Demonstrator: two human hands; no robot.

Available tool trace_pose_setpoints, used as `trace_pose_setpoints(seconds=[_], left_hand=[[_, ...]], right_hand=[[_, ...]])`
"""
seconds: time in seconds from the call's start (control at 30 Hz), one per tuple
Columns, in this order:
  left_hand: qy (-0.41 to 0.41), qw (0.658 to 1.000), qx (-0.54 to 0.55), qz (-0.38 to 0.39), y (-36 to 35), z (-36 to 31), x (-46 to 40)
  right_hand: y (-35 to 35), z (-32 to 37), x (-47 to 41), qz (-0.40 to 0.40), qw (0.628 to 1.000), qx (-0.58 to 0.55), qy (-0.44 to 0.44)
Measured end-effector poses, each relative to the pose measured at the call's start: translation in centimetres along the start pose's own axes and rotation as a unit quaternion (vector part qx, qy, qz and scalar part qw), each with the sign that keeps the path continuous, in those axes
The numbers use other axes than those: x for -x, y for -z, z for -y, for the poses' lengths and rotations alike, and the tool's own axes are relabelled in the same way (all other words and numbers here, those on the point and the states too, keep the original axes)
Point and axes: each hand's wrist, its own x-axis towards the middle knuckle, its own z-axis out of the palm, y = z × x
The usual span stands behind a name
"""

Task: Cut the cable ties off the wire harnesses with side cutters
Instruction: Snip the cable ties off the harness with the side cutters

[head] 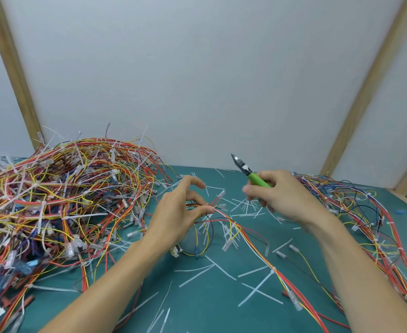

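Your left hand (183, 212) is pinched shut on a thin harness (250, 239) of red, yellow and black wires, thumb and fingertips together near its upper end, with the rest of it trailing toward you and to the right across the green mat (209, 296). Your right hand (281, 195) is wrapped closed around the green handles of the side cutters (248, 170), lifted clear of the wires with the nose pointing up and to the far left; the blades touch nothing, and whether they stand apart is too small to tell. Judging by the lay of things, you are well into the job but far from the end. The big tangled heap (60, 195) on the left is thick with white ties that look uncut, and it is the larger of the two piles. The smaller spread of harnesses (365, 219) on the right looks like the finished side, though a few white bands seem to remain on it. Cut tie tails (257, 289) litter the mat between your arms. A white tie shows on the held harness, nearer you.
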Motion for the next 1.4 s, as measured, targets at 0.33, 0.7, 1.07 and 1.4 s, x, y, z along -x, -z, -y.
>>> trace_pose_setpoints(seconds=[0.33, 0.7, 1.07, 1.4], left_hand=[[-0.047, 0.999, -0.004, -0.018, 0.3, -1.9, -0.1], [0.176, 0.962, 0.206, 0.042, 4.1, -1.0, -2.6], [-0.022, 0.998, 0.028, -0.06, 3.3, -4.3, -1.4], [0.037, 0.992, 0.11, 0.049, 2.4, -2.7, -1.4]], right_hand=[[-4.3, -0.2, 0.1, 0.096, 0.991, -0.096, 0.006], [0.4, -0.3, -0.2, 0.02, 0.964, -0.241, 0.111], [-0.8, -0.3, -0.5, -0.012, 0.969, -0.233, 0.079], [-1.6, -0.5, -0.5, -0.014, 0.969, -0.243, 0.046]])
